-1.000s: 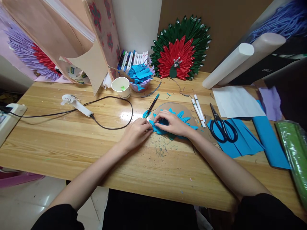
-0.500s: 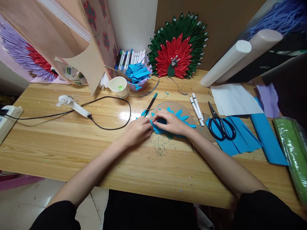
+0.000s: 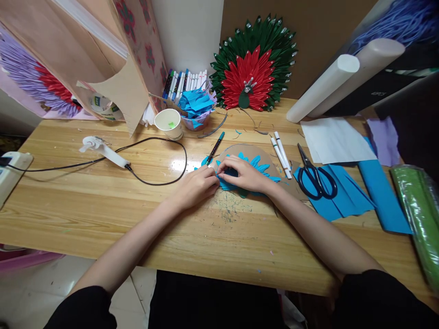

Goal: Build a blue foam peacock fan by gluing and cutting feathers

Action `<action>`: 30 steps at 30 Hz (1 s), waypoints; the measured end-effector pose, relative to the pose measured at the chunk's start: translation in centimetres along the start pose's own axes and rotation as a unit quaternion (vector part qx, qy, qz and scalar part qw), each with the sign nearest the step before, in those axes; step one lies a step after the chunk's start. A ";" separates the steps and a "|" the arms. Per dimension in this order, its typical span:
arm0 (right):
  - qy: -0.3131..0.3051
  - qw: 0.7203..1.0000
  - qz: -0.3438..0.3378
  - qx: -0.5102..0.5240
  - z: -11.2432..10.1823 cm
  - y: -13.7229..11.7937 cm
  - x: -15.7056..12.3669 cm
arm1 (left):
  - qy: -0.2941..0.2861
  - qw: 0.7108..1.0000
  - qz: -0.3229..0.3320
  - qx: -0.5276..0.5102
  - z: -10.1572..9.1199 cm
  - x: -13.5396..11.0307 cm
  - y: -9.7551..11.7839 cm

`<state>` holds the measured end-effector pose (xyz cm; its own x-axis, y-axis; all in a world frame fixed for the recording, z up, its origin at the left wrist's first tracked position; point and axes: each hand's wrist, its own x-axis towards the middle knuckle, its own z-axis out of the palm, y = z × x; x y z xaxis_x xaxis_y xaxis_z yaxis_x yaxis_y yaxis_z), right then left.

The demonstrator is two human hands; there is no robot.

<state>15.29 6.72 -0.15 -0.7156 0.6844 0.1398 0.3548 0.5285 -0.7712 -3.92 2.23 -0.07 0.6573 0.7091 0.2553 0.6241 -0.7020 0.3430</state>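
A brown cardboard half-disc (image 3: 245, 151) lies on the wooden table (image 3: 103, 201), covered with blue paper petals (image 3: 264, 165). My left hand (image 3: 196, 185) rests at the petals' left edge, fingers curled and pinching a blue petal there. My right hand (image 3: 244, 173) lies over the middle of the blue petals, fingers bent and pressing down on them. A dark green paper shape peeks out just below my right hand. A teal-capped pen (image 3: 215, 147) lies just beyond my left fingertips.
Scissors (image 3: 316, 176) lie on blue paper sheets (image 3: 346, 196) at right, beside two white markers (image 3: 281, 153). A glue gun (image 3: 103, 151) with black cord lies left. Paper cup (image 3: 168, 123), bowl of blue petals (image 3: 195, 107), markers and a red-green peacock fan (image 3: 254, 68) stand at the back.
Both hands have stayed on the blue petals with only slight finger shifts. The camera has tilted a little, moving the scene slightly up and left.
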 end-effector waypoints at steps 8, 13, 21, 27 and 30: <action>0.020 1.000 -0.008 0.004 -0.9 -0.5 0.1 | 0.060 0.994 -0.050 -0.075 -0.5 -1.2 -0.7; 0.028 1.000 0.001 -0.010 -1.4 -0.6 0.0 | 0.055 0.992 -0.075 -0.085 -0.7 -1.8 -1.0; 0.029 0.999 -0.001 -0.027 -1.2 -0.4 0.1 | 0.037 0.992 -0.069 -0.095 -0.2 -1.8 -0.8; 0.049 0.998 0.017 -0.027 -1.4 -0.3 0.0 | 0.110 0.976 -0.170 -0.079 -1.3 -2.0 -1.1; 0.058 0.998 0.027 -0.027 -1.6 -0.4 0.0 | 0.123 0.960 -0.246 -0.052 -1.7 -2.5 -1.8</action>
<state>16.12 7.30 1.10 -0.6206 0.7650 0.1718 0.4259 0.5129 -0.7453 -7.43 1.87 0.21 0.1668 0.9563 0.2403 0.7790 -0.2772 0.5624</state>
